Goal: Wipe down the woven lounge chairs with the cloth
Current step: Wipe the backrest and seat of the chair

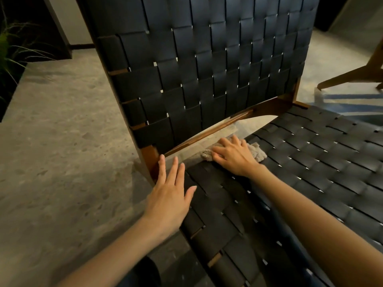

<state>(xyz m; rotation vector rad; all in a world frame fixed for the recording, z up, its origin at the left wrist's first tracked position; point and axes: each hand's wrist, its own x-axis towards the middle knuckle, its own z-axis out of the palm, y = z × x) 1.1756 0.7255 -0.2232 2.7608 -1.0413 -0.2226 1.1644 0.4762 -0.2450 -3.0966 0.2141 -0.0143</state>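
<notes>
Right-hand fingers [224, 141] are spread and only slightly bent, pressing flat on a crumpled beige cloth [258, 153]. They aren't really pinching it, just holding it down. The right hand [236, 157] covers most of the cloth, so only a frayed-looking bit pokes out on each side and I can't tell how big it is or how it's folded.

The cloth sits at the very back edge of the seat [310, 162], right by the gap under the backrest [207, 69].

Left-hand fingers [175, 168] are straight and close together, thumb out to the side. The left hand [169, 195] lies flat on the seat's back left corner, fingertips almost at the brown wooden frame post [150, 156].

The black woven-strap lounge chair [217, 199] looks matte and dark, with wide bands in a basket weave and little light gaps at the crossings. A curved brown wooden rail [207, 132] runs under the backrest. The top of the backrest and the front of the seat are cut off by the frame.

Grey speckled stone floor [51, 141] all around. At the far right are the wooden legs of another chair [352, 76], mostly out of frame, on a blue-and-white striped rug [352, 100]. Some green plant leaves [6, 44] are in the dark on the left and hard to make out.
</notes>
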